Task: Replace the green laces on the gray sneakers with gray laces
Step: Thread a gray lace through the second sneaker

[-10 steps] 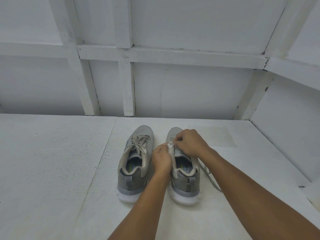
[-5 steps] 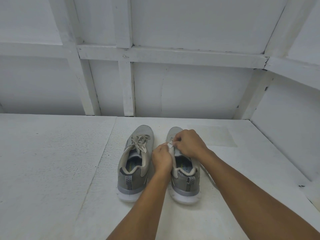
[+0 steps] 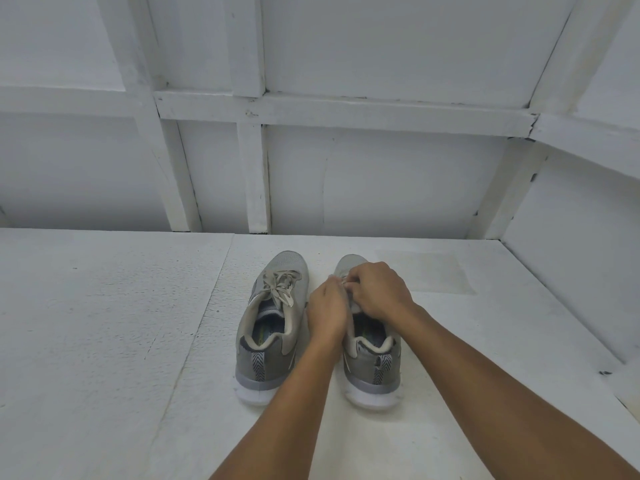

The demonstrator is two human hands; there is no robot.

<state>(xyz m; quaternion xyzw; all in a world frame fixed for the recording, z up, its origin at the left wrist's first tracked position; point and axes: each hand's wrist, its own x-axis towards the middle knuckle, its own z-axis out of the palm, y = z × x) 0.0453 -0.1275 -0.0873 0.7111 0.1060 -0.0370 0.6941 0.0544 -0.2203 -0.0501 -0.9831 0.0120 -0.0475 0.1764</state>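
Evidently tying off: the left hand (image 3: 327,310) and right hand (image 3: 379,291), fingers curled, pinch the gray lace (image 3: 344,279) atop the right sneaker (image 3: 372,362); next, probably, drawing the bow snug.

Gray sneakers (image 3: 272,327), white soles, beige laces (image 3: 280,287), white table (image 3: 104,323).

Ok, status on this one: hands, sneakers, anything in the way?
Both pinching: left hand and right hand on the lace of the right sneaker. The left sneaker laced, tied. Nothing in the way.
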